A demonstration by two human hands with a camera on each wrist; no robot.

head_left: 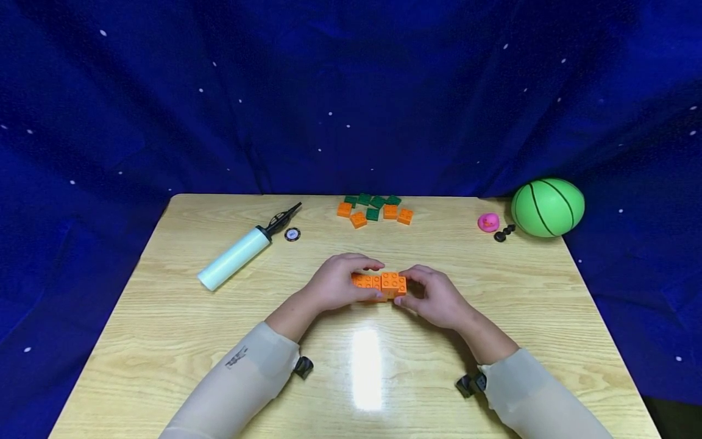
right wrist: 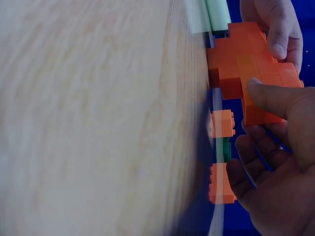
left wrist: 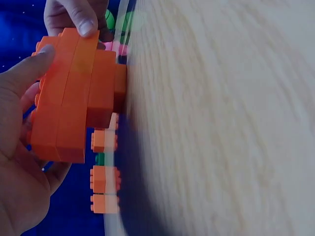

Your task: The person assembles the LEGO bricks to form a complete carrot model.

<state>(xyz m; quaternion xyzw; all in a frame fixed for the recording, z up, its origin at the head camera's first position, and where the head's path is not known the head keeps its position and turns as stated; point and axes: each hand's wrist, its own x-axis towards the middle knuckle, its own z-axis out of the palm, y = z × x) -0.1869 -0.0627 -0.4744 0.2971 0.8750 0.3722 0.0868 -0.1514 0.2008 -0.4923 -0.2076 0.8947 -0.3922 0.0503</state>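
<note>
Both hands hold a stepped stack of orange toy building bricks (head_left: 390,282) above the middle of the table. My left hand (head_left: 341,282) grips its left end, thumb on the near side and fingers on the far side. At the other end, my right hand (head_left: 436,297) pinches the stack between thumb and fingers. In the left wrist view the joined bricks (left wrist: 74,98) are wide on top and narrow toward the tabletop. The right wrist view shows the right thumb pressing the lower corner of the stack (right wrist: 251,59). Parts of the fingers are hidden behind the bricks.
Loose orange bricks (head_left: 390,211) and green bricks (head_left: 372,214) lie at the table's back edge. To the left are a hand pump (head_left: 236,257) and a poker chip (head_left: 293,234). At back right sit a green ball (head_left: 548,208), a pink toy (head_left: 488,222) and a small black object (head_left: 504,233).
</note>
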